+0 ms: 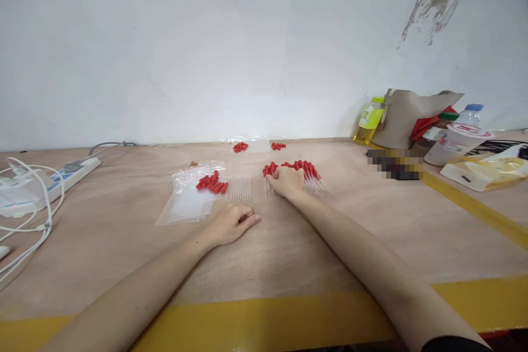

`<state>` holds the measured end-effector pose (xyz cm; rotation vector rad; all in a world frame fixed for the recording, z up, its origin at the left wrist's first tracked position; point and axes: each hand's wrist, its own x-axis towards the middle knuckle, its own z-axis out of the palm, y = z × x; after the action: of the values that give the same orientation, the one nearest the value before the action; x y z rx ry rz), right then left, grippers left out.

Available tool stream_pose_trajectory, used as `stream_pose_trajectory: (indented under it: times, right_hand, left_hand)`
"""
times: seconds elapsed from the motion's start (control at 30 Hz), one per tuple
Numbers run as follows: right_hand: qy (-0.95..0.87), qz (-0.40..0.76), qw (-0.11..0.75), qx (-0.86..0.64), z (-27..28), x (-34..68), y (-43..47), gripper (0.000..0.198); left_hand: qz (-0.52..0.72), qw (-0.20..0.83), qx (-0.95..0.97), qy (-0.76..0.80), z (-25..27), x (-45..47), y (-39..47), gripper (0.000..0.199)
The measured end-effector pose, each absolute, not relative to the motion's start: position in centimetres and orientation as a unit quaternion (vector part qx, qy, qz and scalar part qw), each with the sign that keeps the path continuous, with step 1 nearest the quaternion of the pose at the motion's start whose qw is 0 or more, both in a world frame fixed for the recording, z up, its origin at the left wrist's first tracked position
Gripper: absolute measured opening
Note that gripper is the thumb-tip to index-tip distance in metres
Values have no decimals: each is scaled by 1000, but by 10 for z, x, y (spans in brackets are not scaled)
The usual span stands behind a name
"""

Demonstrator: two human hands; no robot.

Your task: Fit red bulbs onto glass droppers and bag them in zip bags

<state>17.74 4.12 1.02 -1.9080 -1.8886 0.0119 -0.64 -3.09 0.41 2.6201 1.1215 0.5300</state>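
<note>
My right hand (289, 180) is closed, its fingertips pinching at the left part of a row of glass droppers (310, 169) with red rubber bulbs. The hand covers the middle of that row, and the exact grip is partly hidden. My left hand (236, 223) rests on the table with curled fingers and the thumb laid forward; nothing shows in it. Just beyond it lies a row of bare thin glass tubes (240, 187). Loose red rubber bulbs (212, 182) are heaped to their left, on a clear plastic bag (181, 206).
Two small heaps of red bulbs (240, 147) lie near the wall, by another clear bag (259, 146). At left are a power strip (78, 179) and white cables (49, 214). Bottles, a cup (454, 144), a grey bag (406, 121) and a yellow packet (487, 170) stand at right.
</note>
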Motion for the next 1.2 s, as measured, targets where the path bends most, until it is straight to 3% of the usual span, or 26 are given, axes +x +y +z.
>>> stream_pose_trajectory:
  times: [0.2, 0.3, 0.43, 0.63, 0.83, 0.97, 1.2]
  right_hand:
    - [-725, 52, 195, -658, 16, 143, 33, 27]
    - [-714, 92, 166, -674, 17, 130, 38, 26]
    - [-696, 111, 157, -692, 18, 123, 45, 27]
    - [-691, 116, 140, -699, 22, 117, 48, 27]
    - [-693, 118, 137, -698, 25, 114, 44, 28]
    - [-719, 82, 151, -674, 23, 119, 35, 27]
    - [-738, 6, 174, -652, 21, 148, 13, 28]
  left_hand:
    - [279, 58, 848, 447, 3, -11, -21, 15]
    - [336, -38, 774, 536, 11, -28, 3, 18]
    - [285, -104, 673, 675, 34, -58, 45, 26]
    - [146, -21, 571, 808, 50, -70, 97, 43]
    - [121, 17, 555, 823, 39, -63, 126, 33]
    - [146, 22, 557, 818, 32, -62, 133, 22]
    - [276, 36, 565, 777, 25, -61, 123, 24]
